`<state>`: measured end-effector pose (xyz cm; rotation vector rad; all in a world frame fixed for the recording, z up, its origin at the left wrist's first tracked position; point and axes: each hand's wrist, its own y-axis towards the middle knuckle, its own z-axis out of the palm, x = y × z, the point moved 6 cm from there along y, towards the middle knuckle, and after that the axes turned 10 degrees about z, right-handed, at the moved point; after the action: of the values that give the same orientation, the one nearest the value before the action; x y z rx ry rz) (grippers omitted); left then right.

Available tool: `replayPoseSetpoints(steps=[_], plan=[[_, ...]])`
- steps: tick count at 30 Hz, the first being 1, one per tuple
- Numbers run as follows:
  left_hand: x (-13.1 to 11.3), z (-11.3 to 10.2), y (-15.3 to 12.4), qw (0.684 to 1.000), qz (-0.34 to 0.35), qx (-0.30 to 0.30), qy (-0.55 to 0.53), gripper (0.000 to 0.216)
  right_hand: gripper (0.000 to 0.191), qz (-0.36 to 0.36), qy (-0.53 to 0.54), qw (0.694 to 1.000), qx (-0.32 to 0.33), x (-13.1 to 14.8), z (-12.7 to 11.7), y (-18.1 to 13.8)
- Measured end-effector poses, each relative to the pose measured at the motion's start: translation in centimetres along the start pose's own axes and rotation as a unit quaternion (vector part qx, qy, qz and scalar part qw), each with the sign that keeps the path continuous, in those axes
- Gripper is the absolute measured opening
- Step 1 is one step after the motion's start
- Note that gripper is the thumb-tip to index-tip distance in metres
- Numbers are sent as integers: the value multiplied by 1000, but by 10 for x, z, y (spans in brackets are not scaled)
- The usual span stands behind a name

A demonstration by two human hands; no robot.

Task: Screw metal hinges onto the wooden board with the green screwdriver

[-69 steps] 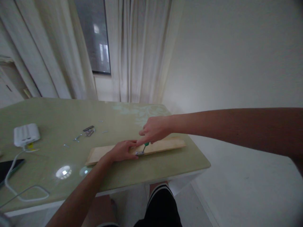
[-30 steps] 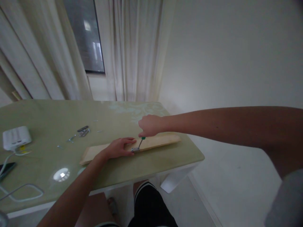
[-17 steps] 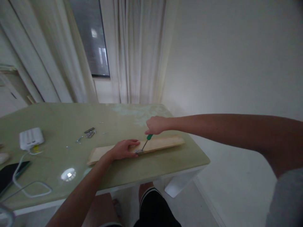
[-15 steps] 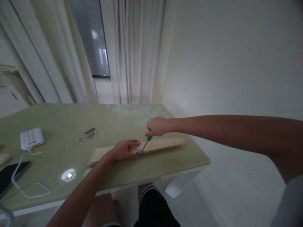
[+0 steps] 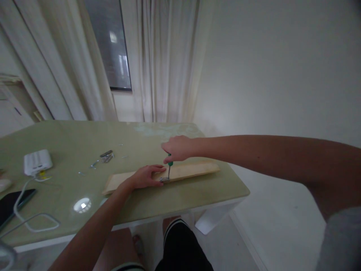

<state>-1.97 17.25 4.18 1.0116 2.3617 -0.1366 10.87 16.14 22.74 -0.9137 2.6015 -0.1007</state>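
A pale wooden board (image 5: 194, 170) lies along the near right part of the table. My left hand (image 5: 146, 176) is closed over its middle, thumb at the near edge and fingers on top, beside a small metal hinge (image 5: 164, 179) at that edge. In my right hand (image 5: 178, 148) is a screwdriver (image 5: 170, 164) with a green handle. It stands nearly upright, its tip down at the right end of the hinge. Whether a screw sits under the tip is too small to tell.
Left of the board lie more metal hinges (image 5: 106, 155) and several loose screws (image 5: 94, 165). A white power adapter (image 5: 38, 162), its cable (image 5: 42, 229) and a dark phone (image 5: 17, 205) occupy the table's left side. A wall (image 5: 267, 75) rises at the right.
My right hand has moved left, bringing the screwdriver from a rightward lean to nearly upright. The left hand stays on the board.
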Motion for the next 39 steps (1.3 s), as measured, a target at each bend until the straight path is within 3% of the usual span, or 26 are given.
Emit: replayPoseSetpoints(steps=[3,5,7,11,18,23,29,39], plan=[[1,0,-1,1000,2,-7,1,74,41,-170,-80,982,-1,14,-8,-8],[1,1,-2,1000,0,-8,3,73,30,-230,-114,966,-5,16,-9,-11],[1,1,-2,1000,0,-7,4,73,30,-198,-91,976,-8,12,-9,-8],[1,1,-2,1000,-1,-3,2,74,46,-80,14,997,-9,6,-4,-2],[1,0,0,1000,-1,-7,-1,75,51,1,63,998,-1,10,-4,6],[1,0,0,1000,-3,-10,2,75,38,-41,79,996,-22,2,-3,-2],[-3,-1,0,1000,-5,1,11,75,29,-80,148,979,-114,-7,-26,-17],[-5,-2,-2,1000,-25,7,7,78,34,-88,126,986,-60,9,7,2]])
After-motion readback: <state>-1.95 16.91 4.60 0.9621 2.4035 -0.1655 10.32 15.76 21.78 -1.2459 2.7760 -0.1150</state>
